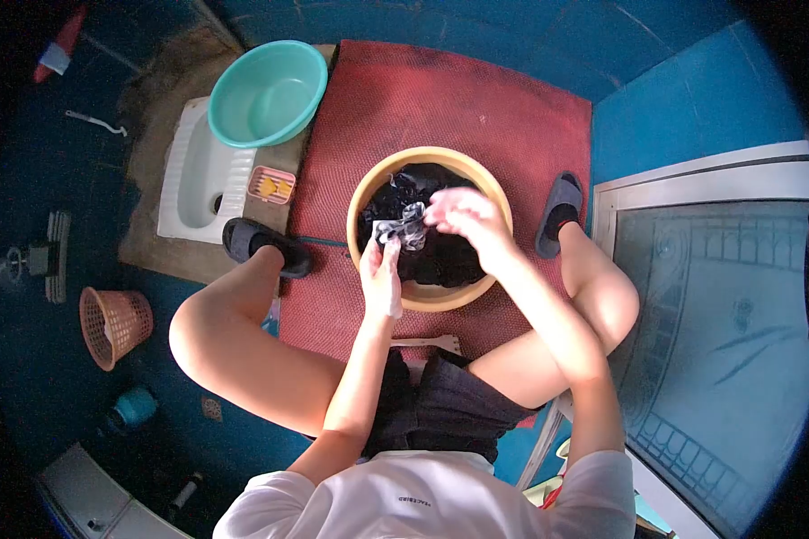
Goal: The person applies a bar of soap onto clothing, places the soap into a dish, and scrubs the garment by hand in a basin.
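A yellow basin (377, 177) sits on the red mat between my feet, with dark wet cloth (436, 260) inside it. Over the basin's left part, my left hand (383, 269) is closed on a small dark cloth (404, 229) covered in white suds. My right hand (466, 216) is just right of that cloth, above the basin, its fingers apart and slightly blurred. Suds also show on my left hand.
A green basin (270, 94) stands at the upper left over a squat toilet (187, 193), near a pink soap dish (271, 185). A pink basket (117, 325) is at the left. A glass door (701, 332) is at the right.
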`<move>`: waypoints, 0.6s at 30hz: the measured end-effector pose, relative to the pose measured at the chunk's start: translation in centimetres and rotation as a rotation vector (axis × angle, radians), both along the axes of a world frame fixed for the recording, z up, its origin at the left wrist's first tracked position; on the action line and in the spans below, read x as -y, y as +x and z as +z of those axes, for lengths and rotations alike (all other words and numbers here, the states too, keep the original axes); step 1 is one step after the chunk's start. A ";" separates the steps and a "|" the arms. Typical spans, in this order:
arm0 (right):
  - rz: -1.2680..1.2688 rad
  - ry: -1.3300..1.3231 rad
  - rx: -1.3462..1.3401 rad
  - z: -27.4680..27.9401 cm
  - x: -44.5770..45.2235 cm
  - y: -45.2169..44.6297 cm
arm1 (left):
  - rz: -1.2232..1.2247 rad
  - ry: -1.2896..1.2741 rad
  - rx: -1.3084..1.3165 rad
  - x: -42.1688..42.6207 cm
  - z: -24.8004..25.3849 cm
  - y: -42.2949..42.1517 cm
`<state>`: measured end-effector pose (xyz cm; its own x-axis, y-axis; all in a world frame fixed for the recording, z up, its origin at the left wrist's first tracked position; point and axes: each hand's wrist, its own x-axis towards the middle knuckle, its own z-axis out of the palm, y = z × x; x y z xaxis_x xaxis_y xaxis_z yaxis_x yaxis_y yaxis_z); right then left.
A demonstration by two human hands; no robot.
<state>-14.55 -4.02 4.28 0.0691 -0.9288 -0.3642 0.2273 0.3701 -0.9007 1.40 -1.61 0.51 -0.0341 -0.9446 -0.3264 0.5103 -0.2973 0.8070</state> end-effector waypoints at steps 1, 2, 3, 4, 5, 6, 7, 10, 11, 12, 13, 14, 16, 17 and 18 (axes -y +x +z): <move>0.020 -0.063 -0.083 -0.4 0.5 -0.6 | 0.007 -0.024 -0.056 0.0 0.3 0.2; 0.039 -0.127 -0.165 -0.8 0.8 -1.1 | 0.002 -0.027 -0.073 0.2 0.9 0.3; 0.151 -0.031 -0.120 -0.6 0.7 -1.3 | -0.011 -0.028 -0.113 0.3 1.4 0.4; 0.264 -0.028 -0.006 -1.6 0.5 -1.6 | -0.026 -0.029 -0.153 0.3 1.8 0.6; 0.356 -0.029 0.061 -2.2 0.6 -1.5 | -0.030 -0.029 -0.153 0.2 2.1 0.9; 0.447 -0.030 0.127 -2.7 0.9 -1.6 | -0.077 -0.011 -0.248 0.0 2.3 1.2; 0.544 0.054 0.281 -3.1 1.2 -1.8 | -0.121 0.008 -0.343 0.0 2.5 1.4; 0.576 -0.120 0.368 -1.7 1.1 -0.6 | -0.181 -0.045 -0.349 -0.2 3.5 1.9; 0.537 -0.018 0.336 -1.9 0.8 -0.7 | -0.175 -0.051 -0.308 -0.1 3.3 1.9; 0.539 -0.019 0.334 -2.0 0.7 -0.8 | -0.174 -0.053 -0.309 -0.1 3.4 2.0; 0.520 -0.004 0.360 -2.0 0.4 -1.2 | -0.162 -0.048 -0.300 -0.1 3.5 1.9; 0.498 0.013 0.384 -1.1 0.4 -1.4 | -0.151 -0.040 -0.293 -0.1 3.7 1.7; 0.546 0.040 0.125 0.4 0.3 -1.3 | -0.146 -0.028 -0.257 -0.5 3.0 1.8; 0.608 0.054 0.100 -2.3 0.1 -2.6 | -0.197 -0.077 -0.223 -0.5 2.6 2.1; 0.669 0.069 0.077 -4.8 -0.1 -3.8 | -0.247 -0.126 -0.187 -0.6 2.4 2.2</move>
<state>-18.40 -3.92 -0.49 0.6492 -0.6518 -0.3920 -0.0083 0.5093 -0.8606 3.64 -1.05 2.93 -0.3158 -0.9327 -0.1740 0.5781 -0.3345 0.7443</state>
